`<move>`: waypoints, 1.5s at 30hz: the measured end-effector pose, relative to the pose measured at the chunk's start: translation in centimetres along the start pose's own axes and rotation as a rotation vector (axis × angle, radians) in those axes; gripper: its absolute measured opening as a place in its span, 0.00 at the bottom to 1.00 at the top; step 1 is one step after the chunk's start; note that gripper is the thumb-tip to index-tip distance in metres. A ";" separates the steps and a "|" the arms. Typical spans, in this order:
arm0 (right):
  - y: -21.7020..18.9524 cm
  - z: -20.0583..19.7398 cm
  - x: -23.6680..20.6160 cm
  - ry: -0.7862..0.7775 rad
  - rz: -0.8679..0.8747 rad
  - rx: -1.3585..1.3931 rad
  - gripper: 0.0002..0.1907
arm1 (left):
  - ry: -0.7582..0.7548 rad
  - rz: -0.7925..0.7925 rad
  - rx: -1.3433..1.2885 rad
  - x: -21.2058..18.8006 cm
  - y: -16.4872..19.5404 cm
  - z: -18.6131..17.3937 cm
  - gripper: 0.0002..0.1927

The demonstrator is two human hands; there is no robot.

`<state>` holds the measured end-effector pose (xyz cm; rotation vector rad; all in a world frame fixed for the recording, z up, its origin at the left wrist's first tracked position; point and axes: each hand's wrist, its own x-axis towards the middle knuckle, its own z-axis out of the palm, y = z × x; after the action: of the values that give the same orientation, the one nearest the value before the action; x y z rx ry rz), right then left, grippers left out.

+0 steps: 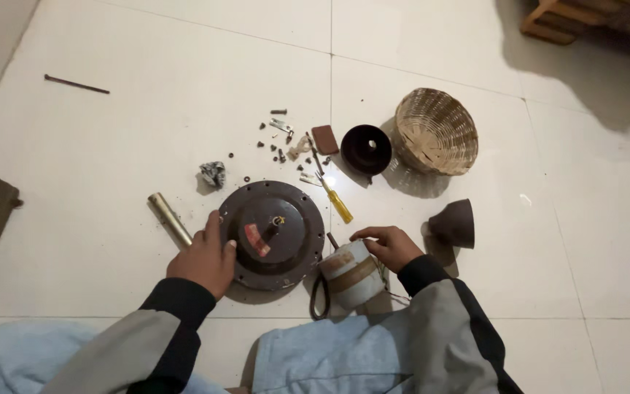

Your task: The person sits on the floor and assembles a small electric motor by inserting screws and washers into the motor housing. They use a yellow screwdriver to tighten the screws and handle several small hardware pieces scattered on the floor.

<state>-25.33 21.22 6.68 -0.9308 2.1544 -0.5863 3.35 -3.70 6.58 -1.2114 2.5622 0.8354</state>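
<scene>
Resting on the white tiled floor (147, 131), close to the knees in light blue trousers (329, 357): a round dark brown metal motor housing (275, 233) with a short shaft in its middle and a red and white label beside the shaft. Left hand (204, 259) pressed on the left edge of this housing, fingers curled over the rim, so the grip clenched on the housing. Right hand (388, 246) laid on top of a pale grey cylindrical part with a brown band (350, 276), just beside the housing on its right; fingers bent over the top edge, grip grasping this cylinder. Black cord loop (319, 295) hanging from the cylinder's left side.

Lying left of the housing, nearly touching the left hand: a dull brass-coloured metal tube (169, 217). Above the housing: a crumpled grey piece of foil (213, 174), many small dark screws and bits (278, 138), a screwdriver with yellow handle (335, 198), a small brown rectangular block (324, 138). Further right: a dark round cup-shaped cover (366, 148), then a woven wicker basket (435, 131) tilted on its side, touching or almost touching the cover. Well right of the right hand: a dark brown cone-shaped cover (453, 222). Far at the upper left, apart from everything: a thin dark metal rod (76, 84).
</scene>
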 end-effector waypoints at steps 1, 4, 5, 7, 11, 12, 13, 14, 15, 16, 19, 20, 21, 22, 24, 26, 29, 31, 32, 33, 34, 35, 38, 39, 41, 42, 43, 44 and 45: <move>0.0 0.1 0.0 0.012 0.031 0.006 0.15 | -0.007 -0.003 0.013 0.0 -0.1 0.0 0.37; 0.4 0.1 0.5 0.169 0.027 -0.101 0.14 | 0.009 -0.002 -0.004 -0.1 -0.2 0.0 0.37; 0.5 0.0 0.8 0.242 0.009 -0.157 0.14 | 0.009 -0.006 0.002 -0.1 -0.2 0.0 0.37; 0.4 -0.7 2.1 0.471 -0.050 -0.101 0.16 | 0.012 -0.013 0.010 -0.2 -0.2 -0.1 0.38; -1.1 -2.4 5.2 0.668 -0.175 0.036 0.20 | 0.004 -0.006 0.003 -0.2 -0.1 0.0 0.38; -1.7 -2.6 5.8 0.672 -0.134 0.025 0.20 | -0.002 -0.015 0.003 -0.3 -0.2 0.1 0.38; -2.2 -2.8 6.4 0.675 -0.096 0.015 0.19 | -0.004 -0.027 0.002 -0.2 -0.2 0.1 0.38; -2.7 -2.7 6.9 0.673 -0.058 0.005 0.19 | 0.007 -0.016 -0.015 -0.3 -0.3 0.2 0.38; -3.0 -2.6 7.1 0.725 -0.062 -0.030 0.17 | 0.015 -0.008 -0.032 -0.3 -0.3 0.3 0.38; -3.1 -2.5 7.3 0.774 -0.066 -0.066 0.16 | 0.023 -0.003 -0.051 -0.3 -0.4 0.4 0.38; -2.4 -2.3 7.1 0.816 -0.118 -0.103 0.13 | 0.063 0.027 -0.166 -0.1 -0.5 0.7 0.38; -2.0 -2.4 6.9 0.816 -0.146 -0.103 0.12 | 0.058 0.019 -0.175 0.1 -0.5 0.7 0.38; -1.4 -2.6 6.7 0.772 -0.105 -0.087 0.12 | 0.053 0.011 -0.184 0.3 -0.4 0.7 0.38; -0.8 -2.8 6.4 0.732 -0.063 -0.073 0.12 | 0.048 0.007 -0.194 0.5 -0.4 0.7 0.38; 0.2 -3.4 5.7 0.649 0.038 0.187 0.13 | -0.008 -0.034 -0.202 0.9 -0.3 0.5 0.38; 0.5 -3.9 5.2 0.538 0.153 0.674 0.13 | -0.044 -0.055 -0.216 1.1 -0.2 0.3 0.38; -0.7 -4.0 3.5 0.510 -0.021 0.758 0.14 | -0.057 -0.057 -0.237 1.1 0.0 0.1 0.39; -2.6 -3.7 2.9 0.440 -0.081 0.719 0.13 | -0.047 -0.061 -0.239 1.0 0.2 0.0 0.40; -3.7 -3.0 2.8 0.402 -0.106 0.701 0.13 | -0.047 -0.068 -0.249 0.9 0.3 0.0 0.40; -4.8 -2.1 2.8 0.353 -0.120 0.684 0.13 | -0.044 -0.072 -0.259 0.8 0.4 0.0 0.39; -5.9 -1.3 2.9 0.307 -0.138 0.665 0.13 | -0.038 -0.073 -0.270 0.8 0.4 0.0 0.39; -6.8 -0.6 3.1 0.263 -0.155 0.646 0.13 | -0.033 -0.062 -0.283 0.8 0.4 -0.1 0.39; -8.5 1.9 3.5 0.206 -0.215 0.634 0.13 | -0.056 -0.062 -0.375 1.1 0.2 -0.5 0.39; -8.7 2.5 3.7 0.210 -0.216 0.596 0.13 | -0.092 -0.081 -0.447 1.2 0.1 -0.6 0.38; -8.9 3.3 3.9 0.222 -0.213 0.517 0.12 | -0.077 -0.045 -0.530 1.4 -0.1 -0.8 0.38; -8.9 3.5 4.0 0.251 -0.224 0.484 0.13 | -0.023 0.009 -0.540 1.4 -0.2 -0.9 0.38; -9.0 3.6 4.1 0.281 -0.233 0.449 0.13 | 0.029 0.062 -0.551 1.5 -0.2 -0.9 0.38; -9.0 3.7 4.1 0.309 -0.241 0.414 0.13 | 0.034 0.048 -0.543 1.4 -0.2 -0.9 0.37; -9.1 3.8 4.1 0.334 -0.250 0.382 0.13 | 0.041 0.036 -0.534 1.4 -0.2 -0.9 0.37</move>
<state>-20.51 11.86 8.23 -0.9414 2.1080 -1.3056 2.65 -5.18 6.67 -1.3174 2.4750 1.5889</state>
